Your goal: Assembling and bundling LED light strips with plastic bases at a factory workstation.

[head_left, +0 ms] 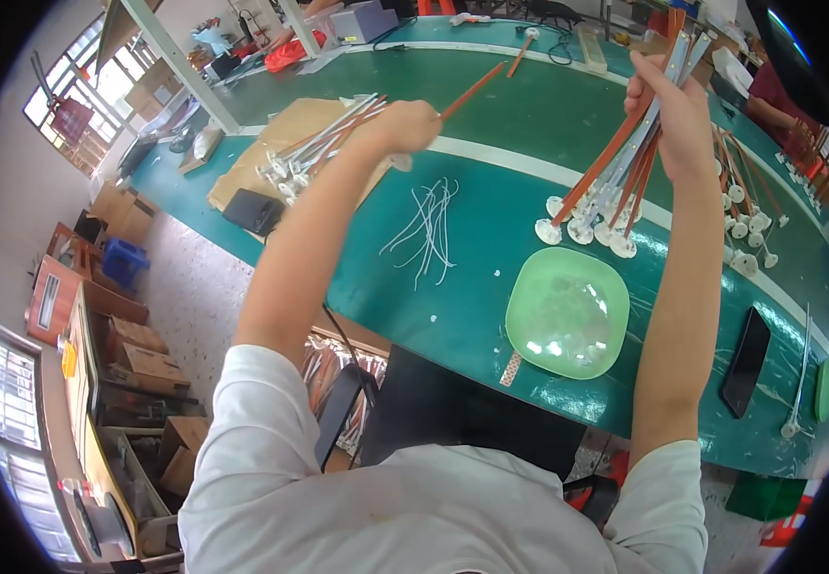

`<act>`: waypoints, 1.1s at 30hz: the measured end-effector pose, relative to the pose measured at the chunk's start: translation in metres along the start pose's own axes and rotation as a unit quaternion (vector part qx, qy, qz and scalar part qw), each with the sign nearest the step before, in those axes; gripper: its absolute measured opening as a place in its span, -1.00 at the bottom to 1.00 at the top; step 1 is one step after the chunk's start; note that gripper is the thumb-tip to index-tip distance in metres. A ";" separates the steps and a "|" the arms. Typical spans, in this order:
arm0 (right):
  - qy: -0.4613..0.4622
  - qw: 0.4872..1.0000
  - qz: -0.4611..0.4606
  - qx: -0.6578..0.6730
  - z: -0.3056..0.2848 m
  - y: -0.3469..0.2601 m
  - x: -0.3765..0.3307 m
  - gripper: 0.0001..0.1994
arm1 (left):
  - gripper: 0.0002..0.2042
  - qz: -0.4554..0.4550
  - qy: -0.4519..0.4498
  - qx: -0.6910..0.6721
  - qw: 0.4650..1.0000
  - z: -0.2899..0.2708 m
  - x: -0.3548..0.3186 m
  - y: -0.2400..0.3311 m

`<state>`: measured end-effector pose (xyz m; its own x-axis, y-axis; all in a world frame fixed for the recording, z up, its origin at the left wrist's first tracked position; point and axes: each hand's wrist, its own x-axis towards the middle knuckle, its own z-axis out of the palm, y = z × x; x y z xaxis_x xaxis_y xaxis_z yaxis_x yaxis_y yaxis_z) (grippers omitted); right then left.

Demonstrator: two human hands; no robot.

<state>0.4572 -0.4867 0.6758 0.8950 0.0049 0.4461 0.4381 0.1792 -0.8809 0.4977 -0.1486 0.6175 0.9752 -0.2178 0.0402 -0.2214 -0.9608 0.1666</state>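
Observation:
My left hand [409,128] is closed on an orange-brown strip that slants up to the right. A white round end shows just below the fist. Held up at the right, my right hand [675,113] grips a bundle of brown and silvery strips [615,172], whose white round ends hang lowest. Beneath that bundle a light green square dish [567,316] sits on the green table. Several thin white ties [426,234] lie loose between my arms. Past my left forearm, a pile of similar strips [328,139] rests on brown paper [233,182].
A black box [254,210] lies by the paper. More white-ended strips [744,215], a black phone [746,362] and a single rod [801,383] lie at the right. A person in a dark red top [776,103] sits at far right. A white post [180,62] stands far left.

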 end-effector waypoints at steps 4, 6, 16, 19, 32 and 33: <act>-0.007 1.000 -0.003 -0.003 0.001 0.000 0.000 -0.83 | -0.66 -0.100 -0.008 -0.008 0.995 -0.019 -0.003 -0.043; -0.006 1.000 -0.005 -0.008 0.003 0.001 0.000 -0.83 | -0.66 -0.149 0.022 0.127 0.980 -0.015 -0.010 -0.072; 0.010 0.999 -0.018 0.032 0.033 0.006 0.013 -0.79 | -0.13 0.099 0.136 -0.166 0.972 -0.019 -0.021 0.026; -0.050 0.998 -0.038 0.011 0.050 0.009 0.033 -0.74 | -0.02 0.255 0.170 -0.195 0.932 -0.006 0.004 0.102; -0.425 0.724 0.036 -0.541 0.106 -0.132 0.066 -0.26 | -0.88 0.159 0.156 -0.601 0.768 -0.042 0.017 0.180; -0.412 0.632 0.086 -0.651 0.116 -0.125 0.060 -0.22 | -0.87 0.203 0.194 -0.587 0.759 -0.043 0.018 0.179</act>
<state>0.4464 -0.3945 0.8313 0.8264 0.5205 -0.2149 0.5182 -0.8523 -0.0715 0.4752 -0.3167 0.6903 0.8022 -0.1691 0.5726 -0.5755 0.0366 0.8170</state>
